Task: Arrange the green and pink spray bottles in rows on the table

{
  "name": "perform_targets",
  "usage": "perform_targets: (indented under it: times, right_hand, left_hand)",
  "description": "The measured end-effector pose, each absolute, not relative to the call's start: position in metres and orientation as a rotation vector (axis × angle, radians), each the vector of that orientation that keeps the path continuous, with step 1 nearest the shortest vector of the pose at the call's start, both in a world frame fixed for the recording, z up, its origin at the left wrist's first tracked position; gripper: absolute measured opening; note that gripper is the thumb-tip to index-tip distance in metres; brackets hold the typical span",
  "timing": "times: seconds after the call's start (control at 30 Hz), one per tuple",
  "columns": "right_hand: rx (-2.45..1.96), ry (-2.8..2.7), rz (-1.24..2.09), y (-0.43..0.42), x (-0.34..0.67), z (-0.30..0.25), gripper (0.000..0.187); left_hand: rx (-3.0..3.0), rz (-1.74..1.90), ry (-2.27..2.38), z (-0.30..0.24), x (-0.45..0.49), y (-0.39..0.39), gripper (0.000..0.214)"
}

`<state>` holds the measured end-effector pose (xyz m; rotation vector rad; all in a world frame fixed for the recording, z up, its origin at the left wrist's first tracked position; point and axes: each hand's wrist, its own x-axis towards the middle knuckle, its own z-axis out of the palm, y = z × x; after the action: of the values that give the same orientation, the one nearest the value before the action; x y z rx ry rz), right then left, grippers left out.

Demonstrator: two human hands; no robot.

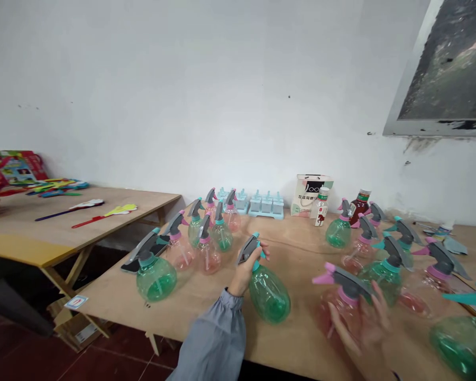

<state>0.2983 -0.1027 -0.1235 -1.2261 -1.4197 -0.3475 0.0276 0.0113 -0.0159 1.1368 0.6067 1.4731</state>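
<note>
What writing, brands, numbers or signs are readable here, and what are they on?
Paper bag: probably "互连网眼…"; rest unclear.
White bottle: label too small to read.
Brown bottle: label too small.
Colourful bag: print too blurred.
Table tag: red mark, unclear.
Carton label: too blurred.
Held green bottle, held pink bottle: no writing visible.

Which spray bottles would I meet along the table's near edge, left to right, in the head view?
Round green plastic spray bottle, oval green spray bottle in left hand, pink plastic spray bottle in right hand, green plastic bottle at right edge.
</note>
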Motion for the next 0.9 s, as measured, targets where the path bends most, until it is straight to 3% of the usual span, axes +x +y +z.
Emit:
perform_targets:
  times: [0.13,0.27,0.6,0.9]
  right_hand:
    - [-1.115,-1.435,-0.157,-0.033,0.258,-0.086,0.095]
    - [-1.079,-1.391,-0.013,0.024,0.247,-0.072,0.095]
    - [-1.130,-1.325,-0.231,0.051,0.241,-0.115,0.112]
    - [-1.150,-1.350,-0.338,0.053,0.246,-0.121,0.102]
  left_hand:
    - [1.111,1.391,0.482,-0.017,0.026,0.015,0.041]
    - [0.989,1.484,0.425,-0.020,0.025,0.019,0.041]
    - [1.061,1.441,0.460,-0.026,0.028,0.019,0.036]
    - [0.998,1.418,0.454,-0.028,0.027,0.022,0.039]
